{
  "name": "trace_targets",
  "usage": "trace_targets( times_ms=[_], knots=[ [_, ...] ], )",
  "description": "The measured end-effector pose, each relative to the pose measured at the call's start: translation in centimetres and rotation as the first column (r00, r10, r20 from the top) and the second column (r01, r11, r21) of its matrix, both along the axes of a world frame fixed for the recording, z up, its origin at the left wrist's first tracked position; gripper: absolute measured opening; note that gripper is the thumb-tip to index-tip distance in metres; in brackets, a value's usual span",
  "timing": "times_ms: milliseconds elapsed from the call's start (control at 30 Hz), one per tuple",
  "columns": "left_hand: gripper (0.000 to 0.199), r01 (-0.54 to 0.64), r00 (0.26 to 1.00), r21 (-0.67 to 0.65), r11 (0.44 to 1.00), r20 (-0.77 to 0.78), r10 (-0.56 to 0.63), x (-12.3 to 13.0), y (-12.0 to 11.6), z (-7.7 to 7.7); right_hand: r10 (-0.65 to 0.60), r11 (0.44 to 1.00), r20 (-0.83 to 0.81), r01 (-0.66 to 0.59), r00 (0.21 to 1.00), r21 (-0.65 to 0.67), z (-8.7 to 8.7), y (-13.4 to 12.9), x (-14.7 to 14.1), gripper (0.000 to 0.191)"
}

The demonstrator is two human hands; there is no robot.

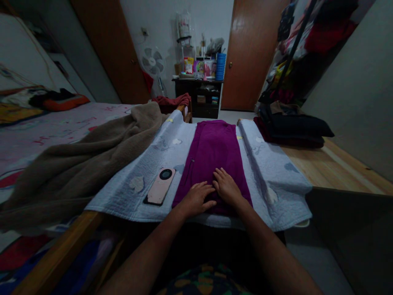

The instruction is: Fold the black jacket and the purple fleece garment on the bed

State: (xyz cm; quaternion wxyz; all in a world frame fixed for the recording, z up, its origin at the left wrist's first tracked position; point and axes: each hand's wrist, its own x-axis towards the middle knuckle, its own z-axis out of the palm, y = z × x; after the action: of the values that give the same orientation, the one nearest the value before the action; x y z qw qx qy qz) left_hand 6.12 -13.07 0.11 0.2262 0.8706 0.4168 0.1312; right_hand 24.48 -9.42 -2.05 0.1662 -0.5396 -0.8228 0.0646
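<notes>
A purple garment (215,151), folded into a long rectangle, lies flat on a light blue quilted cloth (123,200). A short zipper shows on its left side. My left hand (199,198) rests on the garment's near part, fingers stretched out and pointing right. Beside it, my right hand (226,186) lies flat on the same fabric with its fingers extended forward. The fingertips of the left hand come close to the right hand; whether they touch I cannot tell. Neither hand grips anything. To the left of the garment, a pink phone (160,186) lies on the quilted cloth.
A brown blanket (101,151) lies over the bed (76,119) at left. Folded dark clothes (294,123) are stacked on a wooden surface (310,164) at right. Beyond stand a fan (153,61) and a dark cabinet (196,94) with things on top.
</notes>
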Motion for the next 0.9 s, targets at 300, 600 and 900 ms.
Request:
trace_targets(
  times_ms=[300, 600, 900],
  knots=[
    [0.054, -0.028, 0.999, -0.061, 0.998, 0.034, 0.030, -0.1, 0.1, 0.2, -0.022, 0.997, 0.112, 0.030, 0.993, -0.073, 0.0, -0.9, 0.4, 0.051],
    [0.069, -0.009, 0.999, -0.051, 0.999, 0.031, 0.010, -0.4, 0.2, -0.4, -0.027, 0.997, 0.143, 0.037, 0.989, -0.068, 0.0, -2.6, 1.3, 0.052],
    [0.080, -0.003, 1.000, 0.002, 1.000, 0.012, 0.003, -0.4, 0.2, -1.1, -0.015, 1.000, 0.135, 0.018, 0.991, -0.022, -0.1, -5.2, 2.5, 0.056]
  ],
)
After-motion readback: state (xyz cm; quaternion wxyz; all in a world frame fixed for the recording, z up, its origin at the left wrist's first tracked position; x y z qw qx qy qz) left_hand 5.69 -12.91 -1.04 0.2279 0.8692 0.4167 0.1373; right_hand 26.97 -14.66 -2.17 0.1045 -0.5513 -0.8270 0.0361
